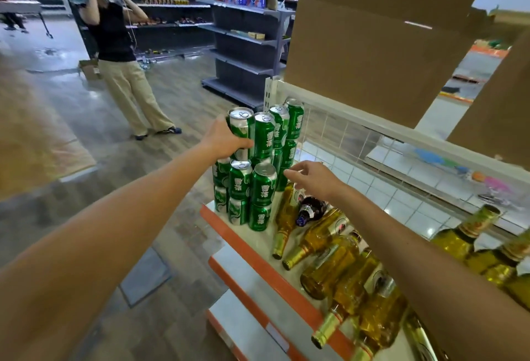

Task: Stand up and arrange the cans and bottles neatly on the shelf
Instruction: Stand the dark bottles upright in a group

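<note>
Green beer cans [262, 188] stand stacked in tiers at the left end of the white shelf [252, 241] with its orange front edge. My left hand [226, 140] grips a top-tier green can [242, 131] from its left side. My right hand [312, 178] hovers with loosely spread fingers just right of the stack, above the lying bottles, holding nothing. Several amber glass bottles [324, 234] lie on their sides on the shelf, necks toward the front edge. A dark bottle [311, 208] lies among them. Upright yellow bottles [470, 234] stand at the far right.
A white wire grid [344, 137] backs the shelf. Cardboard sheets [372, 45] lean above it. Lower shelf tiers [246, 323] jut out below. A person [117, 45] stands in the aisle at left, before dark shelving [243, 45].
</note>
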`<state>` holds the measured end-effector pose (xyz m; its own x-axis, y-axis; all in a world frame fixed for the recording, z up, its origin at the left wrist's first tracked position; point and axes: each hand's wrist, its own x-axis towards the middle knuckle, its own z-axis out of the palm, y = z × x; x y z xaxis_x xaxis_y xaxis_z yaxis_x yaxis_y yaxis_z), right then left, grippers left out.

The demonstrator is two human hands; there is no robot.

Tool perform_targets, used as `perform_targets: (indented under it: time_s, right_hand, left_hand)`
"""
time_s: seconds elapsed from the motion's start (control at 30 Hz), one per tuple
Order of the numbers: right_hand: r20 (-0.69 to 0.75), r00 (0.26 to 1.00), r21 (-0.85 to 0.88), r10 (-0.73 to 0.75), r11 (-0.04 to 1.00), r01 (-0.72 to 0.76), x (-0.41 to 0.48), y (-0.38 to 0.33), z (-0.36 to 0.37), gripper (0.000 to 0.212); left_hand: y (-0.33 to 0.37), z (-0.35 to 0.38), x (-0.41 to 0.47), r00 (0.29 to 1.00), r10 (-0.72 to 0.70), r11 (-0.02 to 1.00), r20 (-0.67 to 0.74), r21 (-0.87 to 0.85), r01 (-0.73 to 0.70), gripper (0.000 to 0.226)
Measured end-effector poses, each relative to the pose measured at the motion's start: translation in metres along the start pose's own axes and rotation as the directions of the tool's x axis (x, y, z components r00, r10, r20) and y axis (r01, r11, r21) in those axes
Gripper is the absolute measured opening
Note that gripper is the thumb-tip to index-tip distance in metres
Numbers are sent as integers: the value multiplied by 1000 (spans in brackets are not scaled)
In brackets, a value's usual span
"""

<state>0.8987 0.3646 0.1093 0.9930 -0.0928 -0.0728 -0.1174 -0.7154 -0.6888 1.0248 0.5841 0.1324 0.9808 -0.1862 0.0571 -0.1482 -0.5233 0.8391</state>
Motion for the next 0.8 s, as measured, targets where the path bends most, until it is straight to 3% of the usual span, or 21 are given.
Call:
perform_targets:
  time_s: [0.23, 0.5, 0.67, 0.8]
  right_hand:
    - [-30, 999, -16, 32, 999, -33, 16, -5, 15, 47]
    - [-139, 990, -107, 0, 994, -15, 27, -30, 39, 45]
    - [-136, 991, -180, -5, 983, -20, 30, -33, 49, 39]
    - [-148, 988, -284, -45, 959, 1, 33, -44, 50, 47]
  left_hand:
    - [10, -3, -24, 997, 48, 996, 53, 68, -51, 35]
    - [-3, -4, -15, 988, 124, 986, 87, 97, -132, 40]
    - [-6, -4, -8, 991, 103, 992, 91, 58, -108, 48]
    - [-7, -3, -6, 988, 119, 988, 99, 92, -128, 52]
